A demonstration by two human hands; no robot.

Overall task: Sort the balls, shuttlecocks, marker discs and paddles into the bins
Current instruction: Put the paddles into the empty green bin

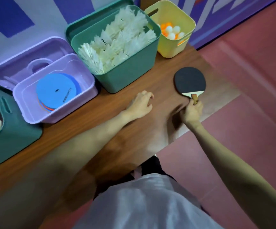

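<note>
Paddle [189, 81] lies flat by the worktop's [87, 134] right edge; your right hand [192, 113] grips its handle. Lift it clear and carry it over to the far-left green bin [13, 129]. Your left hand [140, 104] rests loosely curled, holding nothing.

Your right hand [192, 112] gripped the paddle [190, 81] handle on the table [160, 83], right of the green bin [127, 76]; your left hand [141, 103] rested nearer it.

A sports hall or gym storeroom: pinkish-red matted sports flooring [249, 96], a purple-and-white patterned wall [18, 17], and a wooden bench [134, 129] bearing plastic equipment bins.
</note>
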